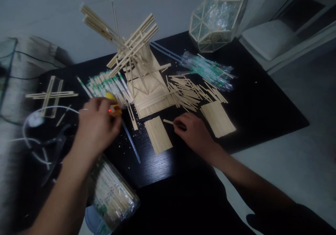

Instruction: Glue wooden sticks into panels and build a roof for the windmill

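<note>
My left hand (96, 123) is closed round a yellow glue gun (115, 109) that shows a small red light; the palm hides much of its body. Between the fingertips of my right hand (193, 131) is a short wooden stick (168, 121), its free end pointing left. Just left of that stick lies a small panel of sticks set side by side (158, 135). A second pale panel (218, 119) lies right of my right hand. Beyond both hands stands a windmill-like stick model (149, 84) with crossed blades, on a stick base.
Loose short sticks (187, 93) are heaped right of the model. Wrapped chopstick bundles (210, 70) lie behind them. A faceted stick frame (219, 18) stands at the back right. Crossed sticks (49, 95) and a white cord (26, 123) are at left; a large chopstick pack (115, 193) is in front.
</note>
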`<state>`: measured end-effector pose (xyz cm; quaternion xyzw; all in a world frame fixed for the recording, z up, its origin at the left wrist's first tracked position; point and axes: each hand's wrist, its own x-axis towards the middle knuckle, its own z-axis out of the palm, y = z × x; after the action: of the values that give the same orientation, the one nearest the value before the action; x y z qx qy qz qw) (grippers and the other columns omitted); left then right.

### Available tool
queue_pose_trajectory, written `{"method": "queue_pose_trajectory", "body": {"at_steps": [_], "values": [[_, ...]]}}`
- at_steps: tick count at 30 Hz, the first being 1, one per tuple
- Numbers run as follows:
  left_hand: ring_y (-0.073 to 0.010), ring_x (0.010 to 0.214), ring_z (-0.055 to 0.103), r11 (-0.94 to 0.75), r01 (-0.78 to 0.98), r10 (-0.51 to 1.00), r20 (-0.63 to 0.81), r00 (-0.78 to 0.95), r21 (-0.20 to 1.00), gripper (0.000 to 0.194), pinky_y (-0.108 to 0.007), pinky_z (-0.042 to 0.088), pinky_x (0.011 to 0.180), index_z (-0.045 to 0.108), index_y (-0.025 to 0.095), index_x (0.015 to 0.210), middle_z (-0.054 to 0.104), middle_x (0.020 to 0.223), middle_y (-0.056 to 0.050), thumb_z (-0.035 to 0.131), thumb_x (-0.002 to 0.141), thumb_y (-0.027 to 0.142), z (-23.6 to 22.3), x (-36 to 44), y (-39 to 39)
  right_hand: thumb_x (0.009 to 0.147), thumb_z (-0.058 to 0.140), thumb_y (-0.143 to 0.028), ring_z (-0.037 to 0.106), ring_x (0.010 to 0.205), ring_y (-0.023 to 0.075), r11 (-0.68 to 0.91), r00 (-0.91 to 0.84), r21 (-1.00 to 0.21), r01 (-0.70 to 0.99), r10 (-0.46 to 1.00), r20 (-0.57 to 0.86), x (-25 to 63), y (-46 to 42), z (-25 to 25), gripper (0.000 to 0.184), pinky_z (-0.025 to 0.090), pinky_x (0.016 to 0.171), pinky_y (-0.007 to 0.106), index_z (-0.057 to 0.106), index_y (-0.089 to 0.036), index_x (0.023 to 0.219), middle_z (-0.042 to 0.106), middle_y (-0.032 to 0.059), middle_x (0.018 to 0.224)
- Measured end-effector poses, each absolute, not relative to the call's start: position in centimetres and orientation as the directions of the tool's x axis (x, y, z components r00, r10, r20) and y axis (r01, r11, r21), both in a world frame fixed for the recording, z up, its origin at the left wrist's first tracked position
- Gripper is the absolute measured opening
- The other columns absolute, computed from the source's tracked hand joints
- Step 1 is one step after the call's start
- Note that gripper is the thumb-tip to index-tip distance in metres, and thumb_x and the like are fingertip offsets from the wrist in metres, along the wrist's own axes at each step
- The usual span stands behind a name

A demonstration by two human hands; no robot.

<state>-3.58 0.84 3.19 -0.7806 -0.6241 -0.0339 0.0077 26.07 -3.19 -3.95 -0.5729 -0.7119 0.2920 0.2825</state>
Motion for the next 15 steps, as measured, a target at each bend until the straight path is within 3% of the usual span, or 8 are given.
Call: {"method": "queue_pose_trajectory", "body": {"at_steps": [3,5,15], "values": [[-0.0298,0.105,0.065,-0.478,0.851,0.877,0.060,0.477,0.215,0.022,-0.045,0.053,0.096,0.066,0.016,0.114,0.066,0.113,-0.013,0.052,0.103,0.030,2.3,0.0,0.6,0.089,0.070,-0.007,0.066,0.091,0.0207,0.168,-0.183,-0.740,0.651,0.981,0.062,26.0,-3.2,-3.9,0.015,0.053,0.084,0.036,0.071,-0.021,0.086,0.071,0.0035,0.090],[-0.0268,0.099,0.066,-0.550,0.792,0.827,0.040,0.561,0.266,0.020,-0.041,0.053,0.090,0.067,0.017,0.112,0.067,0.108,-0.011,0.051,0.105,0.028,1.3,2.1,0.7,0.089,0.070,-0.007,0.066,0.091,0.0210,0.166,-0.188,-0.736,0.656,0.981,0.054,26.0,-3.1,-3.8,0.014,0.052,0.084,0.036,0.071,-0.021,0.086,0.070,0.0040,0.091],[-0.0243,0.091,0.065,-0.618,0.729,0.763,0.002,0.646,0.294,0.017,-0.039,0.051,0.085,0.070,0.017,0.107,0.068,0.099,-0.008,0.055,0.106,0.025,-0.3,5.1,1.5,0.089,0.069,-0.006,0.063,0.091,0.0211,0.155,-0.198,-0.725,0.671,0.980,0.026,26.0,-3.0,-3.4,0.016,0.049,0.084,0.035,0.068,-0.021,0.083,0.069,0.0040,0.089]]}}
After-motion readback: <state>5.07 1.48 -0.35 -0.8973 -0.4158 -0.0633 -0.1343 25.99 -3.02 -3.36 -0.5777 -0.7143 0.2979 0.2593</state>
